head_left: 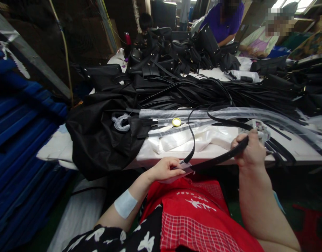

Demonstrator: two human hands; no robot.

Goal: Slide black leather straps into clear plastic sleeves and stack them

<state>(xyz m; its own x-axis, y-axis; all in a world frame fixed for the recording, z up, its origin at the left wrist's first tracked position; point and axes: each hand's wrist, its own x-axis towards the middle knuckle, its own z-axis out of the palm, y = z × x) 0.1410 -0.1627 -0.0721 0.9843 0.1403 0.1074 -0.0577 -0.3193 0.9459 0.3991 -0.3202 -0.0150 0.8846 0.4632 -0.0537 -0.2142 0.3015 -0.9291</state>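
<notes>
A long black strap (218,159) runs between my two hands in front of the table edge. My left hand (167,168) pinches its end together with the mouth of a clear plastic sleeve (187,168). My right hand (251,148) is closed round the strap farther along, fingers wrapped over it. From there the strap loops over the table and back toward my left hand. Beyond my hands lie white plastic bags (182,138) and strips in clear sleeves (176,113). A round yellow-rimmed piece (176,122) rests on them.
A pile of black straps (216,91) spreads across the table, with black bags (173,52) heaped behind. Black cloth (105,133) hangs over the front edge at left. Blue stacked material (24,140) stands left. People work across the table, one in a purple shirt (221,21).
</notes>
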